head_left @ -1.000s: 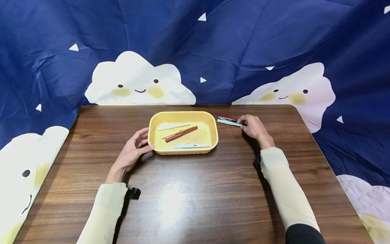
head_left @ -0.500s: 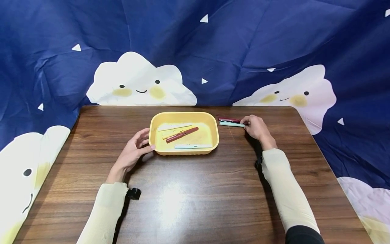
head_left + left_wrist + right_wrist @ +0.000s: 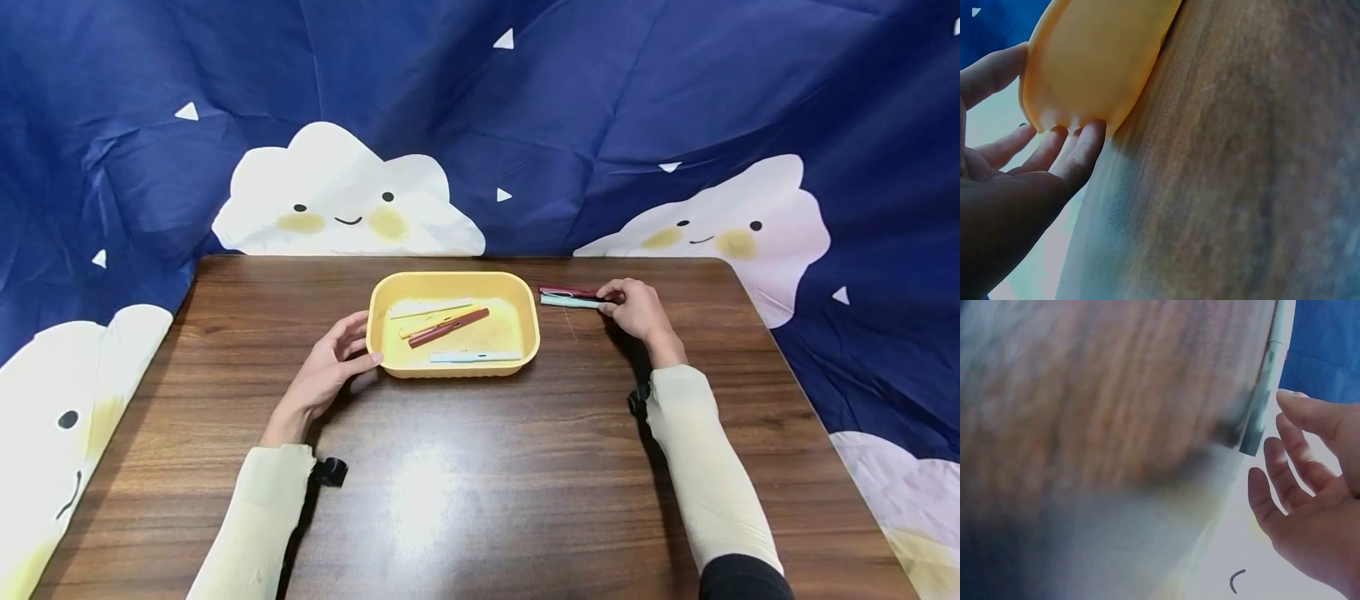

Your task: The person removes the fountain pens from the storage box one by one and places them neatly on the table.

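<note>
A yellow plastic box (image 3: 452, 372) stands near the table's back edge. My left hand (image 3: 330, 360) rests against its left end, thumb at the front corner; in the left wrist view, relaxed fingertips touch its outer wall. Inside lie a white pen (image 3: 420, 309), a yellow pen (image 3: 415, 332), a dark red pen (image 3: 431, 334) and a pale blue pen (image 3: 475, 357). Right of the box, a mint green pen (image 3: 567, 302) and a dark red pen with a clip (image 3: 555, 291) lie side by side. My right hand (image 3: 637, 310) is at their right ends, fingers loosely bent; contact is unclear.
The brown wooden table (image 3: 480, 500) has rounded back corners. Behind it hangs a dark blue cloth (image 3: 525, 100) printed with white clouds. Each wrist carries a small black camera mount, such as the left one (image 3: 330, 472).
My right hand has drawn back slightly to the right, and more of the two pens' right ends shows. My left hand and the box have stayed in place.
</note>
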The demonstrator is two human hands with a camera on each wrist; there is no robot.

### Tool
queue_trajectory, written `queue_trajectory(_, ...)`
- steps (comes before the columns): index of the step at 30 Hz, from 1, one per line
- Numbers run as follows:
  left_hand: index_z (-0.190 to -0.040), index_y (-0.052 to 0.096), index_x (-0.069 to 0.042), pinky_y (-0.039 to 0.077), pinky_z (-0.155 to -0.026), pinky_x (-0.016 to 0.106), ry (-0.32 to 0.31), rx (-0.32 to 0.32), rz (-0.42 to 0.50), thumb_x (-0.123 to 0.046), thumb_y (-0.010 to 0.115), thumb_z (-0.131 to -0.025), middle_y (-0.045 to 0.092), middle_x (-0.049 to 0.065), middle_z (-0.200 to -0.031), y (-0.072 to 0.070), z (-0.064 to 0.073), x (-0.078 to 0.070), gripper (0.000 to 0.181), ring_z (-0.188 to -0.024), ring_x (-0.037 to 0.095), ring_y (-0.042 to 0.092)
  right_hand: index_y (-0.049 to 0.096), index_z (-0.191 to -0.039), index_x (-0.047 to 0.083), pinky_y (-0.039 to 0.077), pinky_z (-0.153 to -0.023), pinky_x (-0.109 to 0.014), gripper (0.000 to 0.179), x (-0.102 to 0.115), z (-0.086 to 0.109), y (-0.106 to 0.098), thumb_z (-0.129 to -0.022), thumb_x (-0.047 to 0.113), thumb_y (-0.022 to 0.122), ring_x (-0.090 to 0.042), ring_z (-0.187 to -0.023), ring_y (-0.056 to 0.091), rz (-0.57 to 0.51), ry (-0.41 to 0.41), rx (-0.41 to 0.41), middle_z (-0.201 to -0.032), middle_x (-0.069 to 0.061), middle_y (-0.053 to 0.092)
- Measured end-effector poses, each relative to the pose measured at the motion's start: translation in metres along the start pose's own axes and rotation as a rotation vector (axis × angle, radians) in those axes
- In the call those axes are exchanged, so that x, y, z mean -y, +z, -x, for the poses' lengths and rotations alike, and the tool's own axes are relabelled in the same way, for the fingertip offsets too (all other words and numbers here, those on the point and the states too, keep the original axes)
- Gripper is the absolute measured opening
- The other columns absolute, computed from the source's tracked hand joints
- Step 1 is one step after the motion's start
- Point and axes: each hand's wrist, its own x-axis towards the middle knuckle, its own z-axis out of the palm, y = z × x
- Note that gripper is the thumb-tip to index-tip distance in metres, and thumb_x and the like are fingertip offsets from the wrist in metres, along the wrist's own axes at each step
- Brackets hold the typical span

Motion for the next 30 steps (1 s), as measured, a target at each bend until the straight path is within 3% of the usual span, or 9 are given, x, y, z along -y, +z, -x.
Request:
queue_trajectory(11,-0.154,0.034,-0.001,0.048,-0.093,0.02,-0.007,-0.006,0.009,0.003,0.072,-0.09,0.042,0.025,-0.15,0.001,0.0,-0.001,0.075,-0.131,0.04,0.047,0.073,-0.106,0.001,0.043,-0.079,-0.041,0.017,0.031,0.006,-0.002,-0.095,0.015,0.072,-0.028,-0.086,0.059,-0.073,-0.063,-0.103,-0.096,-0.017,0.069)
queue_trajectory(18,-0.154,0.035,-0.002,0.049,-0.092,0.021,-0.008,-0.004,0.017,0.004,0.072,-0.089,0.042,0.024,-0.15,0.001,0.0,-0.001,0.075,-0.13,0.039,0.048,0.073,-0.107,0.001,0.05,-0.083,-0.042,0.021,0.05,0.009,0.001,-0.096,0.02,0.072,-0.03,-0.093,0.067,-0.14,-0.087,-0.116,-0.107,-0.017,0.072)
queue_trajectory(30,-0.154,0.036,-0.002,0.05,-0.091,0.022,-0.001,0.0,0.02,0.004,0.072,-0.089,0.043,0.023,-0.149,0.001,0.001,-0.002,0.075,-0.128,0.036,0.05,0.073,-0.107,-0.002,0.051,-0.082,-0.046,0.022,0.088,0.019,0.003,-0.092,0.014,0.076,-0.028,-0.091,0.065,-0.214,-0.184,-0.126,-0.104,-0.016,0.071)
